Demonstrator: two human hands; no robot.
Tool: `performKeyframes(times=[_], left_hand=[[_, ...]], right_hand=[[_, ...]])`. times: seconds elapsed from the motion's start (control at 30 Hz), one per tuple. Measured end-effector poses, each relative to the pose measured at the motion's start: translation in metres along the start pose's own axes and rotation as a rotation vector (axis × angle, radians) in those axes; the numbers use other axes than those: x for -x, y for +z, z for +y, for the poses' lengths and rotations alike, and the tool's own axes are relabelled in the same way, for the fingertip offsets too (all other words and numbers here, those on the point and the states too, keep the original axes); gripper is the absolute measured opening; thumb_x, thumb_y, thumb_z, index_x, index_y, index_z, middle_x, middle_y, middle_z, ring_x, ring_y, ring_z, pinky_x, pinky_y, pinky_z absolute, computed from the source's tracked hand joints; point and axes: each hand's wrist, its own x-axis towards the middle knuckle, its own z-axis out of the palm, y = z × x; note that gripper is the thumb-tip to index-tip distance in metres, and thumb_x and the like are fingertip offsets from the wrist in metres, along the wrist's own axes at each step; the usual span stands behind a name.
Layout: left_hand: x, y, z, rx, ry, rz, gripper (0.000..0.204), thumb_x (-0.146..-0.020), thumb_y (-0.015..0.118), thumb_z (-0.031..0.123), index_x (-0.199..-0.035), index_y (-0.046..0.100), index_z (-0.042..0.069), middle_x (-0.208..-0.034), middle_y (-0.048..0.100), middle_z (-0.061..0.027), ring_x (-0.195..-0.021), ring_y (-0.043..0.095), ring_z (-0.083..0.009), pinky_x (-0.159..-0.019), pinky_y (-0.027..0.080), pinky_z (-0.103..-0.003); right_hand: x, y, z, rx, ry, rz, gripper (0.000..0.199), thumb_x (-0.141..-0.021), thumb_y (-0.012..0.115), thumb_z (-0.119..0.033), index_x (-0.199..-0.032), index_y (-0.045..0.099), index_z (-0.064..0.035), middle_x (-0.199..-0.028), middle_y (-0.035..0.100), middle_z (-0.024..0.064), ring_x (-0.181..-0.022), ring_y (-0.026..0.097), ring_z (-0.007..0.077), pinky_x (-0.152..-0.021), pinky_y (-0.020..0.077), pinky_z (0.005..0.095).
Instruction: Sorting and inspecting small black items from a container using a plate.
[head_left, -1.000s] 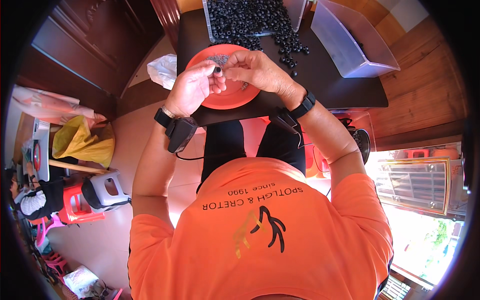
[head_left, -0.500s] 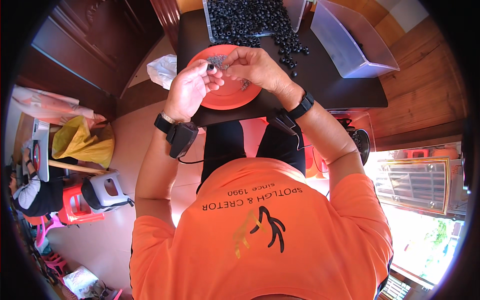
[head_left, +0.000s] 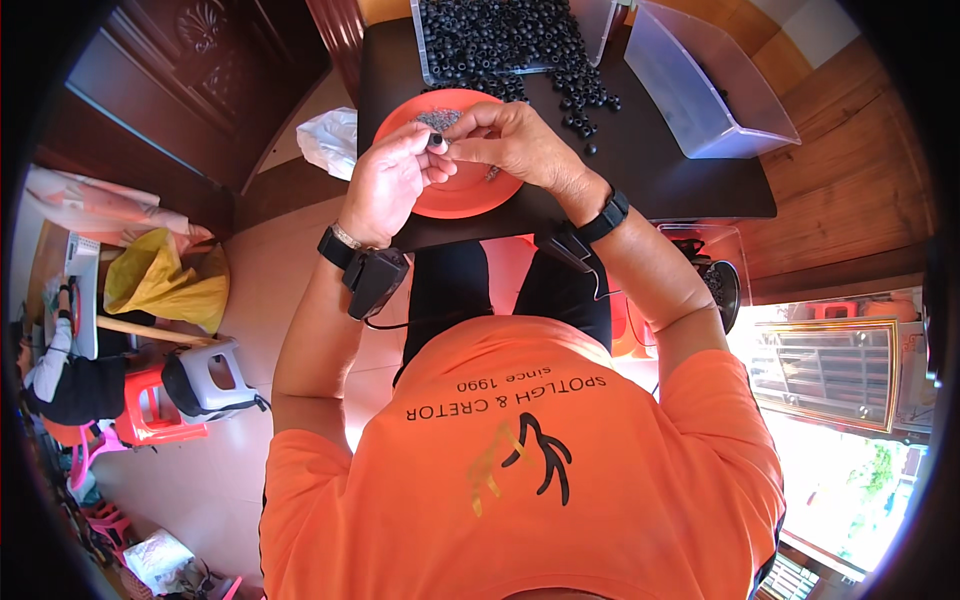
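Pinching a small black ring (head_left: 436,142) at upper centre, the left hand (head_left: 385,185) steadies it over the orange plate (head_left: 470,195) so the right hand's (head_left: 515,145) fingers, pressed together, can work it above the bench (head_left: 660,170).

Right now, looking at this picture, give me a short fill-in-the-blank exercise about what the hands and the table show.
1. Both hands meet above a round plate coloured ____.
2. The left hand pinches a small black ____ in its fingertips.
3. The clear tray at the table's far edge is full of small ____ beads.
4. Each wrist wears a black ____.

Missing words: orange; bead; black; band
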Motion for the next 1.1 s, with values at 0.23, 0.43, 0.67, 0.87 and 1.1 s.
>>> performKeyframes(times=[0.23,0.43,0.67,0.87,1.1], left_hand=[[0.0,-0.001,0.0,0.038,-0.058,0.035,0.017,-0.094,0.049,0.02,-0.095,0.057,0.006,-0.089,0.06,-0.006,-0.08,0.059,-0.0185,-0.074,0.045,-0.03],[0.0,-0.003,0.001,0.155,-0.157,0.068,0.018,-0.094,0.049,0.022,-0.095,0.057,0.006,-0.088,0.059,-0.0056,-0.08,0.059,-0.0191,-0.073,0.046,-0.03],[0.004,0.01,0.004,-0.116,-0.026,0.115,0.016,-0.093,0.05,0.02,-0.093,0.056,0.006,-0.091,0.057,-0.0043,-0.083,0.058,-0.0182,-0.073,0.045,-0.03],[0.007,0.03,0.011,-1.304,0.557,-0.026,0.01,-0.084,0.056,0.008,-0.088,0.052,0.0,-0.095,0.051,-0.0109,-0.086,0.054,-0.0276,-0.075,0.044,-0.035],[0.004,0.028,0.01,-1.451,0.597,-0.114,0.006,-0.084,0.054,0.006,-0.085,0.052,0.0,-0.087,0.051,-0.0122,-0.082,0.053,-0.0291,-0.075,0.045,-0.037]], right_hand=[[0.0,0.0,-0.001,0.071,0.026,-0.001,0.018,-0.088,0.064,-0.019,-0.096,0.068,-0.0036,-0.079,0.064,-0.0008,-0.069,0.057,0.0051,-0.055,0.048,0.0215],[0.002,0.005,0.0,0.301,-0.19,0.046,0.017,-0.089,0.059,-0.017,-0.098,0.065,-0.0028,-0.081,0.064,0.0025,-0.067,0.056,0.0067,-0.055,0.0468,0.0225],[-0.001,0.003,0.007,0.198,-0.085,0.09,0.02,-0.091,0.057,-0.021,-0.096,0.064,-0.0027,-0.083,0.063,0.0024,-0.07,0.057,0.01,-0.064,0.0488,0.0255],[-0.005,-0.002,0.01,-0.077,0.187,0.004,0.022,-0.09,0.058,-0.025,-0.089,0.063,-0.0033,-0.078,0.06,0.0007,-0.072,0.055,0.0098,-0.066,0.0475,0.0242],[-0.004,0.003,0.009,-0.084,0.23,-0.025,0.025,-0.09,0.058,-0.027,-0.088,0.062,-0.0028,-0.078,0.059,0.0017,-0.072,0.056,0.0099,-0.064,0.0479,0.0239]])
